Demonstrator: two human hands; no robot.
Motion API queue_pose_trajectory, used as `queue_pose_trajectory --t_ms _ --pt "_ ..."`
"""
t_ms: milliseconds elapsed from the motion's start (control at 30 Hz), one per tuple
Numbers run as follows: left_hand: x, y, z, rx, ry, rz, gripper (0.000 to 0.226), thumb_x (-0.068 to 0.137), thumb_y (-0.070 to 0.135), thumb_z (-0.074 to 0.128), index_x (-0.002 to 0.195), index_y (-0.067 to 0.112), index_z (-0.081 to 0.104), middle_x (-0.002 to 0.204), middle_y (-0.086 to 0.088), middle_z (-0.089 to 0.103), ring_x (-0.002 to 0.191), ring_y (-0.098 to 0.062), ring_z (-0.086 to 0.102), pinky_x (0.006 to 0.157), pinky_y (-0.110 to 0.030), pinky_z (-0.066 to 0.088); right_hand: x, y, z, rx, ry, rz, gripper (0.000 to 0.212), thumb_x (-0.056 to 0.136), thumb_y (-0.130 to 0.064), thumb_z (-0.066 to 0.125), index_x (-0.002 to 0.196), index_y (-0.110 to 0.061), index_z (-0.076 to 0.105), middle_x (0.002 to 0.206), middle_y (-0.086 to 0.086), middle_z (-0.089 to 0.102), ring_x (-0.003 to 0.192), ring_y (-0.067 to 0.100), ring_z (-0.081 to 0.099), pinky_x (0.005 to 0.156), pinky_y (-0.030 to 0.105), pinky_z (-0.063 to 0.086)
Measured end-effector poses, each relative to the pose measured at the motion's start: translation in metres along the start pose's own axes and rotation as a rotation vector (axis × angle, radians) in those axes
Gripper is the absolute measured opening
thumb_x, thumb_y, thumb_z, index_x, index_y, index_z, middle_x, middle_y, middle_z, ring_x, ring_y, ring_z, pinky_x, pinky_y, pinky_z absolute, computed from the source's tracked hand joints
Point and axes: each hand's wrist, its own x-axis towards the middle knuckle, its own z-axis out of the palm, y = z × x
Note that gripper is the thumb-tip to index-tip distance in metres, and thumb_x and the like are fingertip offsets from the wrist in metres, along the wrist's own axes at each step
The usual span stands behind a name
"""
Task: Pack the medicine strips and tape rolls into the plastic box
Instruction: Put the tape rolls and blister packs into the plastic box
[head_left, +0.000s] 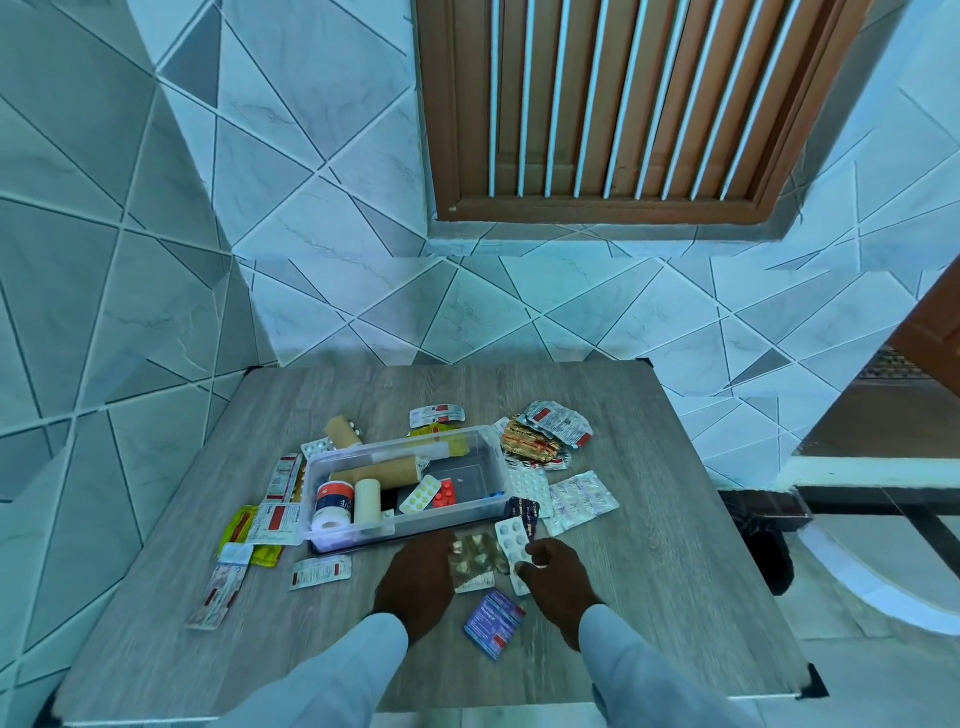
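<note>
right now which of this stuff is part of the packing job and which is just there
Part of the job:
plastic box
tape rolls in the box
tan roll outside the box
white pill strip in the right hand
gold strip by the left hand
loose strips on the table

Just there:
table
tiled wall
wooden shutter

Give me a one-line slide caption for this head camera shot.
Both hands, left and right, gather blister strips on the table in front of a partly filled plastic box.
</note>
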Motion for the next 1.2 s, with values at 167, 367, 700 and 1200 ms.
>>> queue_pose_trajectory --t_ms 167,367,700,1200 --pt "-0.004 0.006 -0.003 -0.220 0.032 -0.020 0.040 0.085 0.022 0.040 0.117 0.020 0.064 0.122 -0.003 0.066 0.115 -0.022 0.059 0.101 -0.037 0.046 -0.005 -0.002 -0.001 0.270 -0.119 0.100 0.032 0.082 -0.037 0.071 0.106 -0.020 0.059 0.102 0.007 0.066 0.085 0.019 0.063 0.071 0.033 0.054" --pt "-0.001 0.012 -0.012 -0.437 0.022 -0.066 0.029 0.090 0.006 0.049 0.109 0.017 0.067 0.112 -0.002 0.069 0.099 -0.017 0.064 0.090 -0.036 0.053 -0.006 -0.019 -0.002 0.373 -0.063 0.042 0.011 0.088 -0.016 0.066 0.095 -0.008 0.066 0.073 0.009 0.062 0.061 0.018 0.050 0.054 0.028 0.041" --pt "0.004 0.005 -0.046 -0.791 0.026 -0.161 0.036 0.072 -0.005 0.071 0.099 0.017 0.063 0.106 -0.004 0.061 0.097 -0.023 0.062 0.076 -0.034 0.058 0.008 -0.054 0.001 0.092 0.160 -0.089 0.029 0.088 -0.022 0.061 0.060 -0.013 0.061 0.063 0.001 0.061 0.064 0.019 0.057 0.064 0.031 0.047" --pt "0.139 -0.031 -0.057 -0.311 -0.077 -0.066 0.046 0.084 0.014 0.064 0.129 0.018 0.053 0.137 -0.006 0.050 0.126 -0.021 0.045 0.106 -0.026 0.032 0.084 -0.127 0.022 -0.704 0.269 -0.168 0.023 0.093 -0.028 0.044 0.109 -0.019 0.059 0.114 0.006 0.066 0.105 0.028 0.063 0.083 0.033 0.049"
